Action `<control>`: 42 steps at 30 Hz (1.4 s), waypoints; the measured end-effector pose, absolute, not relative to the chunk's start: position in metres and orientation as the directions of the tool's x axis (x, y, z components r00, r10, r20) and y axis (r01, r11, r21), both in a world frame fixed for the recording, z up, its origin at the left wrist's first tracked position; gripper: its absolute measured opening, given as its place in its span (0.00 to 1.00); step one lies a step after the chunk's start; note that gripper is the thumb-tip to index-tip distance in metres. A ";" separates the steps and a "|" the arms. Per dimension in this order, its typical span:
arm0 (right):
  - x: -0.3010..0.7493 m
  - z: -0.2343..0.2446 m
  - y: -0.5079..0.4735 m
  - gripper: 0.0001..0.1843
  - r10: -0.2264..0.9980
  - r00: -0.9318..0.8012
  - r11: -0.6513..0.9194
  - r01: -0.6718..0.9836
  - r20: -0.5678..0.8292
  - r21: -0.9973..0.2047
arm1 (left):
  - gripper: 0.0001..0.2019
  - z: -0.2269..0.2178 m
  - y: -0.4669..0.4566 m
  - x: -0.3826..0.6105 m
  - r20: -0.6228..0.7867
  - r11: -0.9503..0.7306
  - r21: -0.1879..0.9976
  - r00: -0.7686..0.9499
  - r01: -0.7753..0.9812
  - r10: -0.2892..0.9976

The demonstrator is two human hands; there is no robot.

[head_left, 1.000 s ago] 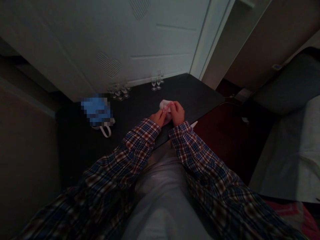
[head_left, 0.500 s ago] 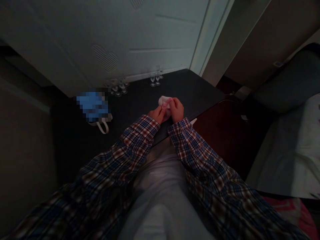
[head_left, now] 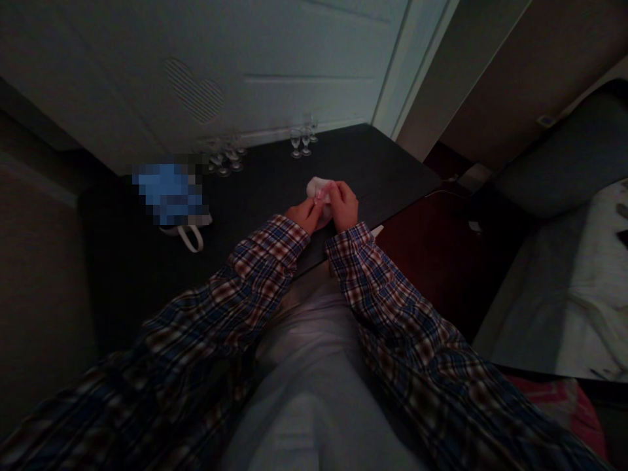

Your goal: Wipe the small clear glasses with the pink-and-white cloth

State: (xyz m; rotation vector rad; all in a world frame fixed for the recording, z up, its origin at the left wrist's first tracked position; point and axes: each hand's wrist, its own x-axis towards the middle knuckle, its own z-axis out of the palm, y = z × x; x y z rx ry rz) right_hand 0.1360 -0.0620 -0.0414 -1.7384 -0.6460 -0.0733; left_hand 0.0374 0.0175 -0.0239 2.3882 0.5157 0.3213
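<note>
Above the dark table (head_left: 377,163), both hands meet at a small white and pink cloth (head_left: 318,186). My left hand (head_left: 303,214) is closed on its near left side, thumb and fingers pinched together. From the right, my right hand (head_left: 346,206) curls its fingers round the same cloth. A small shiny spot shows between the fingertips; whether something is wrapped inside, I cannot tell. Beyond the hands, a few small stemmed glasses (head_left: 295,140) stand upright near the back edge. Several more stemmed glasses (head_left: 229,157) are grouped farther left.
On the table's left lies a blurred-out blue item (head_left: 169,193) with a pale loop strap (head_left: 192,237). A white door panel (head_left: 294,52) with a heart pattern rises behind the table. To the right are a dark red floor (head_left: 417,261) and a bed (head_left: 527,314).
The view has shifted slightly, so table, glasses and hands all sit a little higher and farther left. Both hands keep their hold on the cloth, with hardly any change in grip.
</note>
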 end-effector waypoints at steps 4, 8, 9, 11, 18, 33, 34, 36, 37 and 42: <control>0.136 -0.041 -0.061 0.22 0.387 0.838 -0.118 0.458 0.384 -0.881 | 0.23 -0.023 0.017 0.037 0.087 -0.720 0.629 0.894 0.293 0.440; 0.136 -0.042 -0.061 0.22 0.394 0.835 -0.115 0.460 0.385 -0.881 | 0.21 -0.026 0.019 0.037 0.097 -0.727 0.629 0.900 0.276 0.425; 0.136 -0.042 -0.061 0.22 0.394 0.835 -0.115 0.460 0.385 -0.880 | 0.21 -0.026 0.019 0.037 0.102 -0.725 0.634 0.900 0.269 0.423; 0.136 -0.042 -0.062 0.22 0.394 0.834 -0.120 0.463 0.386 -0.878 | 0.21 -0.026 0.019 0.037 0.105 -0.716 0.646 0.899 0.264 0.426; 0.133 -0.040 -0.063 0.21 0.385 0.831 -0.125 0.477 0.401 -0.870 | 0.22 -0.028 0.021 0.038 0.101 -0.583 0.778 0.870 0.232 0.482; 0.131 -0.037 -0.065 0.17 0.316 0.851 -0.144 0.480 0.419 -0.866 | 0.20 -0.027 0.024 0.036 0.161 -0.655 0.726 0.875 0.209 0.457; 0.131 -0.038 -0.065 0.17 0.320 0.852 -0.143 0.476 0.415 -0.868 | 0.19 -0.027 0.025 0.035 0.158 -0.660 0.721 0.879 0.209 0.451; 0.132 -0.039 -0.064 0.17 0.329 0.851 -0.144 0.474 0.410 -0.868 | 0.18 -0.028 0.026 0.035 0.152 -0.661 0.722 0.884 0.206 0.442; 0.132 -0.039 -0.064 0.18 0.333 0.849 -0.144 0.476 0.411 -0.868 | 0.19 -0.029 0.027 0.036 0.152 -0.661 0.722 0.886 0.204 0.439; 0.132 -0.039 -0.063 0.17 0.341 0.837 -0.126 0.492 0.428 -0.861 | 0.21 -0.030 0.027 0.037 0.149 -0.662 0.715 0.875 0.225 0.460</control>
